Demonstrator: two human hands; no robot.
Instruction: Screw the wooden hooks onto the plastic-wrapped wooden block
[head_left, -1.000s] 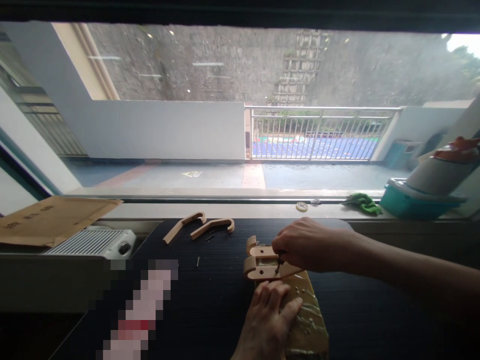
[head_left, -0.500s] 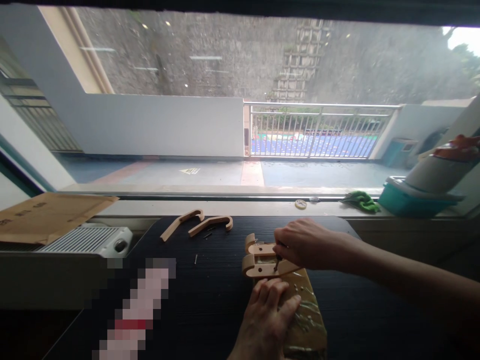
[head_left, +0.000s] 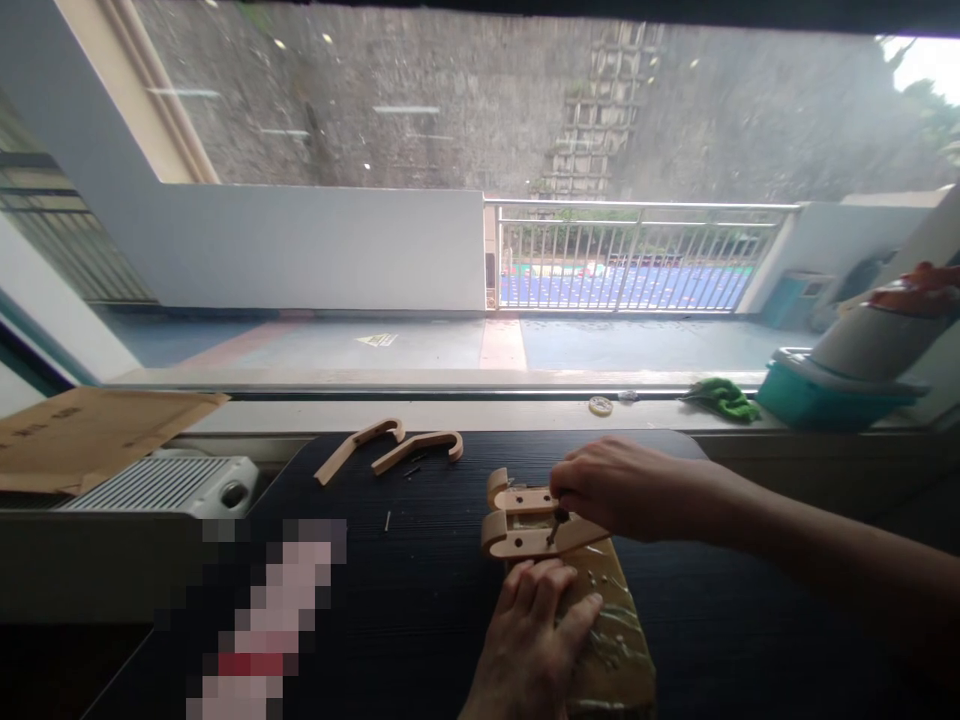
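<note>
My right hand (head_left: 616, 488) reaches in from the right and pinches a small dark screw or tool tip (head_left: 556, 521) against a wooden assembly of two hooked pieces (head_left: 519, 520) on the black table (head_left: 420, 600). My left hand (head_left: 534, 635) lies flat, fingers together, pressing on a wooden piece wrapped in clear plastic (head_left: 613, 640) just below the assembly. Two more curved wooden hooks (head_left: 358, 446) (head_left: 420, 448) lie apart at the table's far edge.
Small loose screws (head_left: 387, 520) lie on the table near the hooks. A blurred-out object (head_left: 262, 625) sits at the lower left. A white heater (head_left: 161, 484) and cardboard (head_left: 82, 432) stand left. On the windowsill are a green cloth (head_left: 721, 397), a tape roll (head_left: 600, 405) and a teal tub (head_left: 832, 395).
The view has tipped slightly; both hands stay on the wooden assembly, the right one shifting a little at the screw.
</note>
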